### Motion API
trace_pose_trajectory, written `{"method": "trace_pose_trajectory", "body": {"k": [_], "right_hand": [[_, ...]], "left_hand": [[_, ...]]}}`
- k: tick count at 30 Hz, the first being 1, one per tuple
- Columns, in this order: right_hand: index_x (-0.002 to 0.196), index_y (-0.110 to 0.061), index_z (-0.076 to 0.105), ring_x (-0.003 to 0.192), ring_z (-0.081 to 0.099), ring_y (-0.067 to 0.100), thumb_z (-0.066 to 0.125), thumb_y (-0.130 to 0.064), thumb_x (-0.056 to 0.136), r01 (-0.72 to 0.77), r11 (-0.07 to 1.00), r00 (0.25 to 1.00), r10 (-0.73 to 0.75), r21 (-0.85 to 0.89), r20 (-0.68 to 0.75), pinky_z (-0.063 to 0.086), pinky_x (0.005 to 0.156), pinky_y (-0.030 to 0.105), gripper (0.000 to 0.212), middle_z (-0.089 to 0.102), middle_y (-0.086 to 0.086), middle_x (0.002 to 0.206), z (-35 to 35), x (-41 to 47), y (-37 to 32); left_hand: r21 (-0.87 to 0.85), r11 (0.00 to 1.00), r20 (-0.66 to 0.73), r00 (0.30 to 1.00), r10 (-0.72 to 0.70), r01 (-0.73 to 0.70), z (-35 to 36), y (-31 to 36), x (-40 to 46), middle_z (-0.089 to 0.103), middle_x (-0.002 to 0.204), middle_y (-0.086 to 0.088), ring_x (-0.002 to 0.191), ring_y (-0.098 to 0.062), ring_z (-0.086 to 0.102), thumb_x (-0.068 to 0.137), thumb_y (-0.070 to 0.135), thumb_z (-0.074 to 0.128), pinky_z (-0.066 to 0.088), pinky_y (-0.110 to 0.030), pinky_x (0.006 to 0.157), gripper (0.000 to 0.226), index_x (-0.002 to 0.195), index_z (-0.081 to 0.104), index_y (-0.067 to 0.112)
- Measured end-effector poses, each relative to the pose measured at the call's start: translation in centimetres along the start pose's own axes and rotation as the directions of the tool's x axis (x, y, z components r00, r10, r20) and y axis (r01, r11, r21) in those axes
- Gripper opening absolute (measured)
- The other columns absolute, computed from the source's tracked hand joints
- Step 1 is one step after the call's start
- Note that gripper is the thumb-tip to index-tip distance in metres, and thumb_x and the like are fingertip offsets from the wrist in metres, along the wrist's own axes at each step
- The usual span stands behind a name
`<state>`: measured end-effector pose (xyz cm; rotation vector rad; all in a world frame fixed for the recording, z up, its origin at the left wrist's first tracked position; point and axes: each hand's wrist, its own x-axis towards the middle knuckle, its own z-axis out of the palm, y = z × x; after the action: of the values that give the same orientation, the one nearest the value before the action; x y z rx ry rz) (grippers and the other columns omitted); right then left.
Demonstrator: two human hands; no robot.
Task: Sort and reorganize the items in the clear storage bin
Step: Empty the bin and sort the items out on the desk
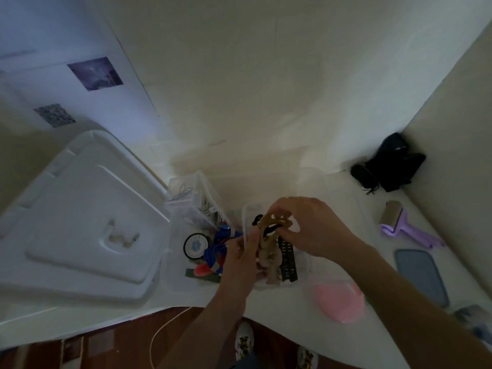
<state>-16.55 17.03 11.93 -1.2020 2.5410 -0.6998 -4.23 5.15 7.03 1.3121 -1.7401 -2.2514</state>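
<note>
The clear storage bin stands on the white table, holding a blue cord bundle, a round black-rimmed spool, a red item and a small clear tray of cables. Over a smaller clear container inside it, both hands meet. My right hand pinches a tan hair claw clip from above. My left hand grips the same clip from below. A beige claw clip and a black comb lie in the small container under the hands.
The bin's white lid lies at the left. A pink round dish sits near the front edge. A purple lint roller, a grey lid and a black pouch lie at the right by the wall.
</note>
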Motion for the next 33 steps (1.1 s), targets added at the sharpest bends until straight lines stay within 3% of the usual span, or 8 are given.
{"method": "trace_pose_trajectory", "body": {"k": [2, 5, 11, 16, 21, 26, 29, 33], "right_hand": [[0.108, -0.037, 0.057, 0.083, 0.06, 0.002, 0.071, -0.033, 0.08, -0.017, 1.0, 1.0, 0.017, 0.003, -0.021, 0.055, 0.078, 0.028, 0.031, 0.064, -0.017, 0.092, 0.6, 0.2, 0.0], [0.113, -0.033, 0.057, 0.079, 0.058, 0.002, 0.073, -0.028, 0.081, -0.026, 0.999, 0.997, 0.027, 0.025, -0.071, 0.053, 0.077, 0.025, 0.036, 0.063, -0.016, 0.087, 1.4, 0.0, 0.4], [0.113, -0.028, 0.063, 0.081, 0.058, 0.003, 0.072, -0.027, 0.083, -0.009, 1.0, 0.991, 0.01, 0.007, -0.132, 0.053, 0.076, 0.025, 0.031, 0.064, -0.013, 0.095, 1.3, -0.3, 0.4], [0.112, -0.031, 0.065, 0.083, 0.058, -0.001, 0.071, -0.027, 0.084, -0.06, 0.998, 0.969, 0.066, 0.03, -0.237, 0.053, 0.076, 0.023, 0.028, 0.064, -0.018, 0.096, -0.2, -1.4, 1.4], [0.116, -0.031, 0.065, 0.094, 0.061, 0.008, 0.066, -0.027, 0.089, 0.052, 0.999, 0.976, -0.05, 0.002, -0.211, 0.053, 0.081, 0.028, 0.027, 0.064, -0.012, 0.109, 2.4, -0.3, 0.2], [0.097, -0.023, 0.069, 0.075, 0.06, 0.017, 0.067, -0.027, 0.088, 0.004, 0.999, 0.952, -0.016, -0.039, -0.307, 0.054, 0.063, 0.036, 0.01, 0.065, -0.004, 0.086, 5.4, 1.8, -0.4], [0.091, -0.025, 0.066, 0.073, 0.059, 0.015, 0.064, -0.03, 0.088, -0.035, 0.998, 0.953, 0.017, -0.053, -0.301, 0.053, 0.064, 0.035, 0.007, 0.064, -0.007, 0.081, 5.5, 2.4, -0.2], [0.112, -0.028, 0.064, 0.082, 0.063, 0.014, 0.064, -0.032, 0.09, -0.046, 0.999, 0.966, 0.042, -0.007, -0.254, 0.054, 0.073, 0.032, 0.023, 0.067, -0.008, 0.092, 4.8, 2.5, -0.1]], "left_hand": [[-0.003, 1.0, -0.007, 1.0, -0.005, 0.005, 0.0, -0.2, -0.1, 0.068, 0.105, -0.006, 0.094, -0.027, 0.073, 0.089, 0.057, 0.059, 0.062, -0.046, 0.075, 0.04, 0.109, 0.049, 0.024], [0.078, 0.996, -0.005, 0.999, 0.038, -0.038, -0.2, -0.5, -0.2, 0.067, 0.111, -0.01, 0.093, -0.026, 0.073, 0.071, 0.077, 0.065, 0.059, -0.052, 0.082, 0.06, 0.105, 0.054, 0.029], [0.056, 0.998, -0.022, 1.0, 0.007, -0.006, -0.5, -1.0, 0.5, 0.071, 0.105, -0.01, 0.094, -0.028, 0.073, 0.084, 0.054, 0.069, 0.059, -0.052, 0.084, 0.036, 0.104, 0.056, 0.028], [0.089, 0.996, -0.095, 0.995, 0.002, 0.006, -1.6, -0.9, 1.5, 0.072, 0.104, -0.003, 0.093, -0.024, 0.072, 0.073, 0.069, 0.068, 0.059, -0.049, 0.086, 0.061, 0.114, 0.057, 0.025], [0.137, 0.991, -0.122, 0.993, 0.003, 0.014, -2.0, -0.5, 2.5, 0.066, 0.096, -0.005, 0.086, -0.022, 0.069, 0.09, 0.057, 0.059, 0.06, -0.042, 0.078, 0.043, 0.112, 0.057, 0.02], [0.135, 0.991, -0.145, 0.989, 0.005, 0.015, -1.5, -0.7, 2.4, 0.069, 0.098, -0.006, 0.087, -0.025, 0.071, 0.082, 0.069, 0.058, 0.059, -0.052, 0.081, 0.058, 0.115, 0.055, 0.021], [0.127, 0.991, -0.162, 0.987, -0.006, 0.027, -1.4, -0.9, 2.6, 0.069, 0.096, -0.015, 0.087, -0.031, 0.071, 0.079, 0.071, 0.06, 0.059, -0.055, 0.079, 0.061, 0.112, 0.057, 0.02], [0.117, 0.993, -0.16, 0.987, -0.015, 0.034, -1.6, -0.5, 2.8, 0.071, 0.095, -0.005, 0.087, -0.025, 0.072, 0.079, 0.074, 0.059, 0.061, -0.051, 0.078, 0.061, 0.113, 0.057, 0.023]]}}
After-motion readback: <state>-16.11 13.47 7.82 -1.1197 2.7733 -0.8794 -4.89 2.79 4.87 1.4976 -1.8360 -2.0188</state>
